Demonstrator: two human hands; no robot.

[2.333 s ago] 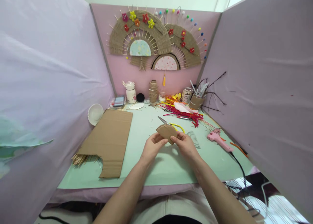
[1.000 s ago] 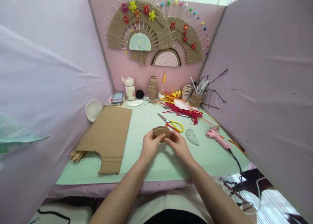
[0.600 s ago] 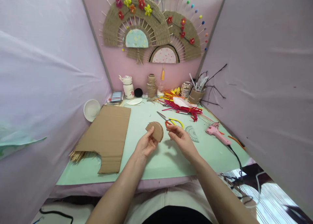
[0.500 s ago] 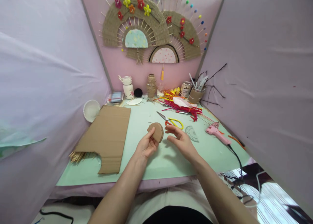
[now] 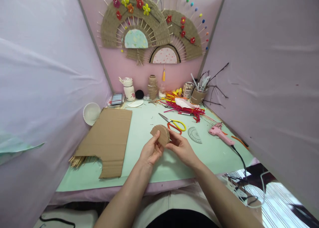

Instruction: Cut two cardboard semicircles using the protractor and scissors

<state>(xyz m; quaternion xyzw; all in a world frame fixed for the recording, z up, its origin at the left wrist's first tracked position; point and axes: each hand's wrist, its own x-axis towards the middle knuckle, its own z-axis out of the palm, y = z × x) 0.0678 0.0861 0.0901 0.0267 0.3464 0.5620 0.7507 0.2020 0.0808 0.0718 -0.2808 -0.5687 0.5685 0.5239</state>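
Between thumb and fingers, my left hand (image 5: 152, 150) grips a cardboard half-circle (image 5: 161, 135). It is held above the table, its curved edge facing right. That edge looks thick, as if layered, but I cannot count the pieces. My right hand (image 5: 181, 148) closes on the curved edge with thumb and fingertips; some fingers are hidden behind it. Just beyond the hands lie scissors (image 5: 174, 122) with yellow and orange handles. A clear protractor (image 5: 194, 135) rests to the right of my right hand.
At left lies a cut cardboard sheet (image 5: 112, 135) over thin sticks (image 5: 77, 161). A pink glue gun (image 5: 221, 135) with a black cord is at right. Fuzzy stems (image 5: 196, 112), a twine spool (image 5: 152, 88) and a white bottle (image 5: 129, 90) stand or lie at the back. Fabric walls enclose the table.
My right hand has moved left and its fingers have come onto the curved edge of the cardboard half-circle. My left hand still holds it. The view has shifted slightly.
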